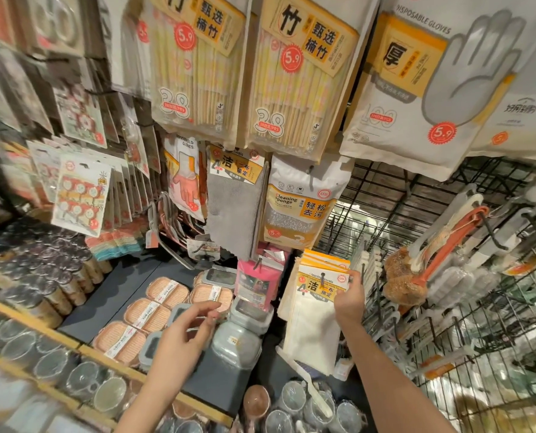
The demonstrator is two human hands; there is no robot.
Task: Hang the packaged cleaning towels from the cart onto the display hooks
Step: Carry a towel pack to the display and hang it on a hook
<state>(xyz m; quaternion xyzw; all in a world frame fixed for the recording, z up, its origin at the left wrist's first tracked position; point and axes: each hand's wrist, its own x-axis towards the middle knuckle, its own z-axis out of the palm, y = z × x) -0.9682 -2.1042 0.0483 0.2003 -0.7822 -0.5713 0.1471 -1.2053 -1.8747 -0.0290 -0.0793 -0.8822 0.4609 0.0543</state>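
My right hand (349,296) pinches the right edge of the header card on a white cleaning towel pack (318,310), fingers curled onto the card just beside the hole where the display hook (323,278) pokes through. The card seems to be already on the hook, or very nearly; I cannot tell how far back it has slid. My left hand (188,335) hovers free over the dark shelf (110,301) below, fingers loosely bent with thumb and forefinger close together, holding nothing I can make out.

The pack hangs with its long axis straight down from the hook, the white cloth drooping below my right wrist, more yellow-topped packs stacked behind it on the same hook. It lies directly in front of my right hand and well to the right of my left, so the right hand is the one to finish seating it; I judge the push goes along the hook, away from me toward the wire grid (401,195).

Above and to the left a grey towel pack (237,207) of the same kind hangs beside a cleaning sponge pack (301,207). Under my left hand sit pink soap boxes (147,314) and grey lidded containers (238,339). The cart is not in view.
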